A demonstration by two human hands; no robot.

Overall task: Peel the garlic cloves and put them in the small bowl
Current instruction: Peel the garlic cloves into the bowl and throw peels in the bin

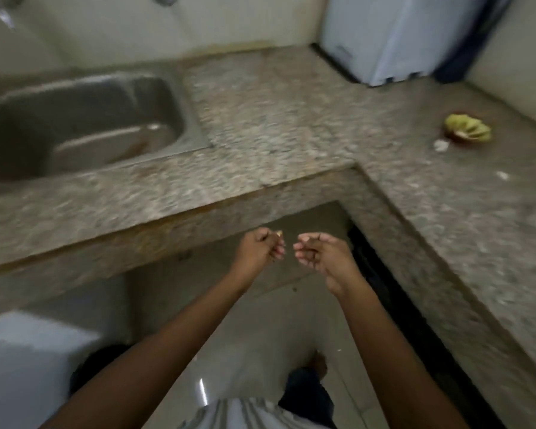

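Pinching a garlic clove [279, 233] in its fingers, the left hand [260, 249] hovers off the desk [291, 119] — presumably to shed peel over the floor. The right hand [321, 253] curls its fingers; whether they grip anything cannot be told. The small bowl [454, 138] stands well apart on the desk.

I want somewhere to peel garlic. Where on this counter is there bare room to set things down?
The widest bare patch of counter lies between the sink and the pale appliance in the corner. The front strip before the sink is bare too. The right wing is busier: a small bowl and white scraps sit there.
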